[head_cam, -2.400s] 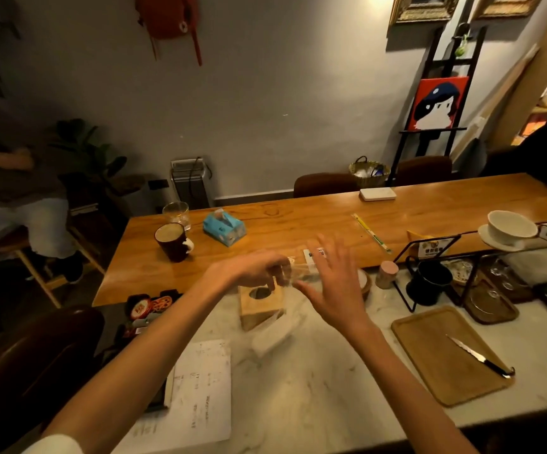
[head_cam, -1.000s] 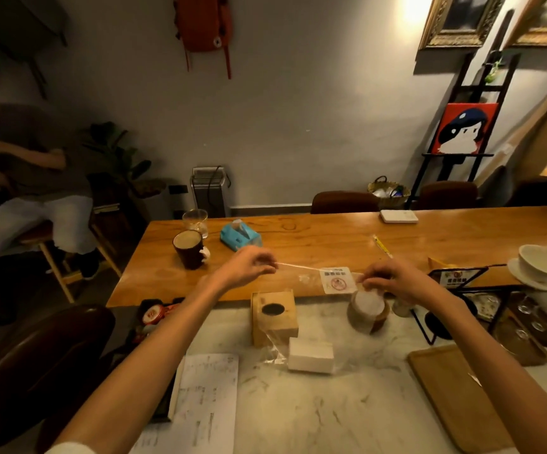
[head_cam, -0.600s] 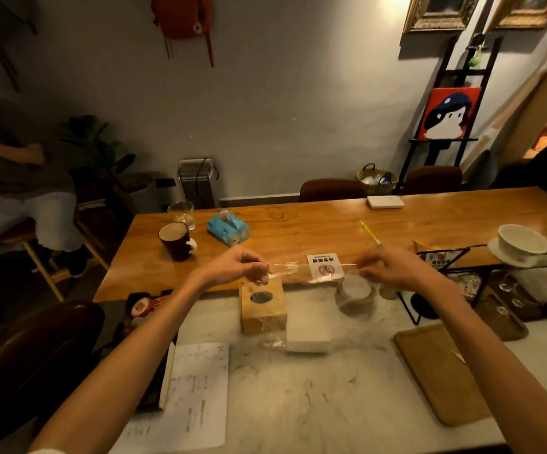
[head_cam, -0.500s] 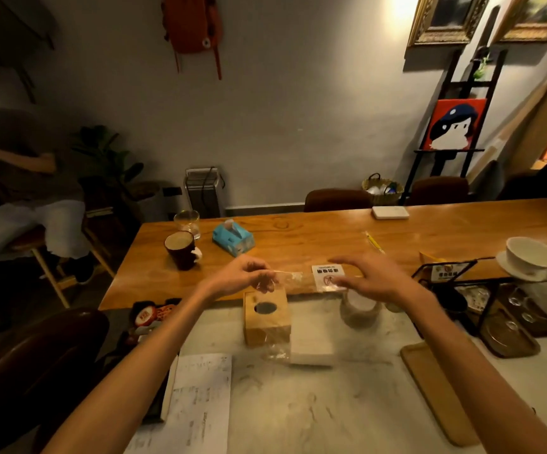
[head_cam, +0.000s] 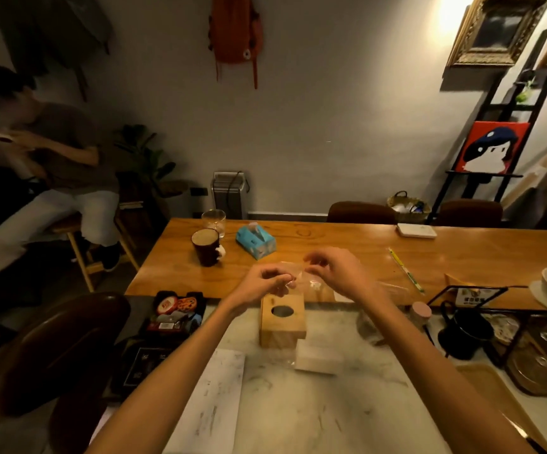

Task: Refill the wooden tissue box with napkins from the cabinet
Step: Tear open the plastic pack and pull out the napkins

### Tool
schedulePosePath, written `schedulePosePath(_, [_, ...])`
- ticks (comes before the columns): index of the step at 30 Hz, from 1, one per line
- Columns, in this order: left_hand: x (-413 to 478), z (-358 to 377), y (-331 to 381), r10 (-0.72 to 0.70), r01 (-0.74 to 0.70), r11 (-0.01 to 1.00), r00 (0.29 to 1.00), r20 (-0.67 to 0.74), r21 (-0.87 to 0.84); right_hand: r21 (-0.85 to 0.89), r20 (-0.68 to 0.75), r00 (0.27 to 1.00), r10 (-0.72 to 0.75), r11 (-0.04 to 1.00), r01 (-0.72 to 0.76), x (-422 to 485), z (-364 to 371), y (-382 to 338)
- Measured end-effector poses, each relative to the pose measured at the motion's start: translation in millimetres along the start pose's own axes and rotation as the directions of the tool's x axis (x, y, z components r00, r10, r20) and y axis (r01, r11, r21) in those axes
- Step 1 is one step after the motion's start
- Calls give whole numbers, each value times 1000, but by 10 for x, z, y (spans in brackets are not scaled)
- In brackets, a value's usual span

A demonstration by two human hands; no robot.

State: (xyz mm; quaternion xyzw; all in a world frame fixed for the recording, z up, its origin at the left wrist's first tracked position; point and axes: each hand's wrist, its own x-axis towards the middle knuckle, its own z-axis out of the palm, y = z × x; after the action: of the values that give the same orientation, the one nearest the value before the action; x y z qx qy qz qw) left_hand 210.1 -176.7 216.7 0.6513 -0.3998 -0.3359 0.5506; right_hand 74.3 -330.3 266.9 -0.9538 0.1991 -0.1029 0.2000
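Both hands are up over the counter: left hand (head_cam: 259, 285) has thumb and forefinger pinched on the top edge of the clear plastic napkin wrapper (head_cam: 298, 280), right hand (head_cam: 337, 273) has its fingertips curled onto the same edge just beside it. I read it as pulling the film mouth open, though the film is near invisible in this light, so I'm not sure the right hand has real purchase.

Directly below the grip sits the square light-wood tissue box with the oval slot (head_cam: 282, 319), upright. Just right of the box and lower, the white stack of napkins (head_cam: 318, 355) lies flat on the counter, apparently inside the wrapper's lower end.

Risks as I judge them:
- Film tears or slips free suddenly; hands jerk apart and the stack slides or fans out.
- Wrapper tail drags against the box and tips or shoves it.
- Right elbow is close to the black pitcher (head_cam: 465, 335) and the small pink-lidded jar (head_cam: 420, 314); a wide pull could knock them.

Surface: white veined marble counter (head_cam: 298, 414), smooth, so things slide easily. A printed paper sheet (head_cam: 213, 394) lies below-left of the grip. Beyond the grip, a long orange-brown wooden table (head_cam: 347, 253) with a dark mug (head_cam: 206, 245) and a blue tissue pack (head_cam: 255, 240). Room is dim and warm-lit; a seated person (head_cam: 52, 165) is far left.
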Motion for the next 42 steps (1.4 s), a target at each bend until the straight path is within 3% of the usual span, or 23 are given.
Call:
schedulePosePath(2, [33,36,-29,-21,19,1000,997,-76,-19,-179,-279,937,-208,970,162,-56,131,-30])
schedulePosePath(4, [56,41,-64,-39,35,999,987,-155,-27,-230,-423,839,-341,936,265,-151,251,-116])
schedulePosePath(7, [24,53,-76,-40,35,999,987,-159,-30,-252,-372,864,-341,932,259,-209,481,-198])
schedulePosePath(9, [-27,44,-80,-47,46,999,994,-95,-11,-251,-323,898,-300,942,225,-200,610,-168])
schedulePosePath(13, [-163,-6,-72,-59,59,998,998,18,-3,-264,-292,900,-323,932,249,-177,708,-131])
schedulePosePath(19, [-239,2,-31,-48,56,994,995,-93,94,-294,-316,891,-326,927,235,-132,745,-183])
schedulePosePath(23, [-250,31,-20,-21,34,992,994,-111,119,-289,-350,883,-313,933,216,-110,705,-193])
schedulePosePath(29, [-293,87,19,-20,34,991,994,-112,127,-372,-291,886,-360,896,242,-191,712,-204])
schedulePosePath(34, [-310,112,-14,-18,31,993,993,-113,113,-213,-416,873,-255,960,180,-179,571,-190])
schedulePosePath(37, [-302,140,-25,-19,34,991,994,-110,131,-242,-484,845,-229,963,122,-132,372,-182])
schedulePosePath(39, [-265,147,3,-1,19,990,992,-128,137,-213,-468,847,-253,962,169,-92,233,-181])
schedulePosePath(42, [-207,123,-15,1,23,988,988,-155,153,68,-487,858,-163,972,223,-184,75,-40])
